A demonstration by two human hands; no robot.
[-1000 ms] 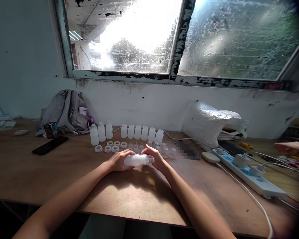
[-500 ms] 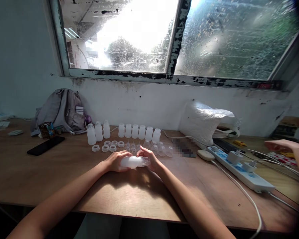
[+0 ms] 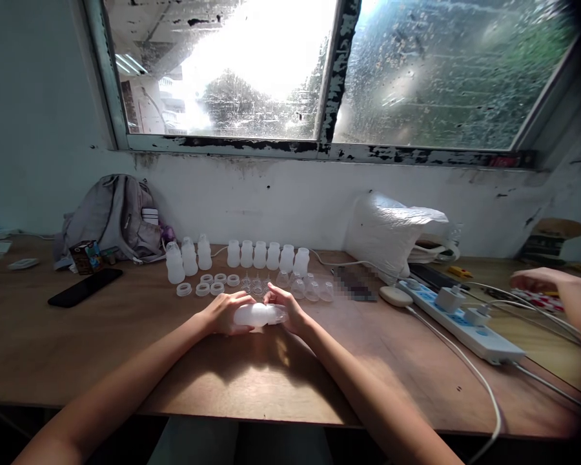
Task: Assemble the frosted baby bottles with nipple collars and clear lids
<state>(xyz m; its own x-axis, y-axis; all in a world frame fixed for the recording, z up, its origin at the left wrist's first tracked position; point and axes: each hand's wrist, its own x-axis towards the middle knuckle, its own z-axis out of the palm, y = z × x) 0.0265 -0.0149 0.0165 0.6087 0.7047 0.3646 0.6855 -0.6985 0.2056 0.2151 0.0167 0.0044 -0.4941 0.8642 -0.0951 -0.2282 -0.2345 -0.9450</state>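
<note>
White bottle (image 3: 252, 315) held sideways, we had each grip closed: left hand (image 3: 225, 313) around its body, right hand (image 3: 292, 309) around its clear cap (image 3: 279, 315), rings (image 3: 203, 292) at its ten o'clock.

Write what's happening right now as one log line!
left hand: holding baby bottle sideways | right hand: around its clear cap | beyond: white rings, standing bottles | far right: another person's hand

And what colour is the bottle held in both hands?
The bottle is a cloudy, see-through white; the head view shows it.
</note>
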